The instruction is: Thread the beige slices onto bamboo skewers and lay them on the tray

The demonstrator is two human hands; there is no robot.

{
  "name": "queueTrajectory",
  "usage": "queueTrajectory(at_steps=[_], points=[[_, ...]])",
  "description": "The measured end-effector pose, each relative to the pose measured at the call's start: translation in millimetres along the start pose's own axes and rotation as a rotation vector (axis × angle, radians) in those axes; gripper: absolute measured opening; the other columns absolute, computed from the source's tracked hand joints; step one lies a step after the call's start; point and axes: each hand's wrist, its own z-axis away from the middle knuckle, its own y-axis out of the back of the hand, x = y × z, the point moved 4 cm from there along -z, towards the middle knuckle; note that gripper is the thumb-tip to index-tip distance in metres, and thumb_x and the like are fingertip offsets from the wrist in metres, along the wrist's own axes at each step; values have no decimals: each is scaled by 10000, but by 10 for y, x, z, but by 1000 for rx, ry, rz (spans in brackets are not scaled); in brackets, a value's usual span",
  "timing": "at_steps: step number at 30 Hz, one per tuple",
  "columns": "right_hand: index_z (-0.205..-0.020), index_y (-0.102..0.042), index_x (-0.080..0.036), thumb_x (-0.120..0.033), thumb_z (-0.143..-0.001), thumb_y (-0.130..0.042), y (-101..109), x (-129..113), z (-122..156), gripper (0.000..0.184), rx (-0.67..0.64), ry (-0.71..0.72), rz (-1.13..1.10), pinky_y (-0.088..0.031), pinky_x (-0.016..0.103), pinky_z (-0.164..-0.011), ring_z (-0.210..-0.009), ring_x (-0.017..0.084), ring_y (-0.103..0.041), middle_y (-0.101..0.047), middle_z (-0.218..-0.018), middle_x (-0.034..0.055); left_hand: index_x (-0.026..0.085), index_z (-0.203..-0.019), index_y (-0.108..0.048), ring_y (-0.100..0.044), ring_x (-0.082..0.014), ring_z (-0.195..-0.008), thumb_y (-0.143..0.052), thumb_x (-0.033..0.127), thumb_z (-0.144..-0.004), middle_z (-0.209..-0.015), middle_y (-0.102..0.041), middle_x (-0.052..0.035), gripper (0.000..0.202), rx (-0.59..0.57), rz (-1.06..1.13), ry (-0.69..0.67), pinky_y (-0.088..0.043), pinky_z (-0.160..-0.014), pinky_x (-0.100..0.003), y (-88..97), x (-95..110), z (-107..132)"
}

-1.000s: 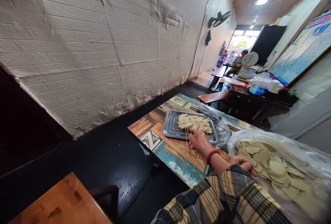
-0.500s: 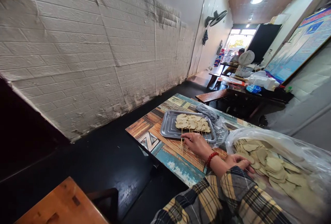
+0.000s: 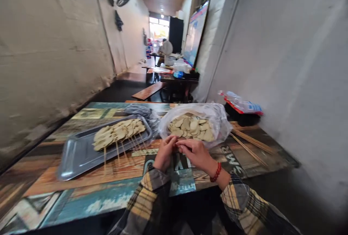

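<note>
My left hand (image 3: pixel 165 153) and my right hand (image 3: pixel 199 155), which wears a red bead bracelet (image 3: pixel 216 172), meet fingertip to fingertip in front of a clear plastic bag (image 3: pixel 221 119). Both are closed in a pinch; what they hold, if anything, is too small or blurred to tell. Pale flat slices (image 3: pixel 193 125) fill the opened bag just beyond my fingers. To the left, a metal tray (image 3: pixel 78 159) carries a row of similar slices threaded on sticks (image 3: pixel 118 133). The stick ends poke out over its near rim.
Loose thin wooden sticks (image 3: pixel 252 142) lie at the table's right side. Behind them a dark container (image 3: pixel 241 115) has red-edged plastic packaging on top. A grey cloth-like bundle (image 3: pixel 138 110) rests behind the tray. A bench (image 3: pixel 149 92) and another table stand farther back.
My view has swung right. My right hand has left the skewers on the tray and come across to my left hand by the bag; my arms are no longer crossed.
</note>
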Motion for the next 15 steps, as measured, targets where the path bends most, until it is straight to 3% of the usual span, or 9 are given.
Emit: queueTrajectory(at_steps=[2,5,11,15], points=[[-1091,-776,-218,-245,-981,-506,277,322,279,293,55,-136,47,-561,292,-821,-857,183,-747,-808,-912,44,128,-975,-698,-630,-127,-644,-861,510,-669,-822,-715,-49,515,7,-4,29,-503,-606,-241,-34,-14,-13],[-1108,-776,-223,-278,-982,-481,679,816,694,325,90,-349,201,-564,290,-816,-857,186,-751,-811,-971,47,137,-925,-709,-629,-118,-618,-903,536,-558,-765,-723,-39,575,53,-27,15,-490,-595,-226,14,79,16],[-1104,-762,-189,-243,-949,-463,1503,1608,1321,342,227,-549,391,-524,362,-911,-1018,246,-715,-775,-1113,105,132,-934,-717,-636,-126,-626,-917,537,-521,-762,-728,-35,612,124,-110,-30,-507,-615,-237,-53,218,101],[-1100,-751,-180,-199,-903,-549,1794,1961,1547,282,278,-637,461,-497,347,-908,-1010,253,-692,-761,-1082,118,134,-913,-717,-633,-125,-626,-925,535,-506,-764,-720,-31,608,145,-126,-65,-509,-612,-239,-266,218,205]])
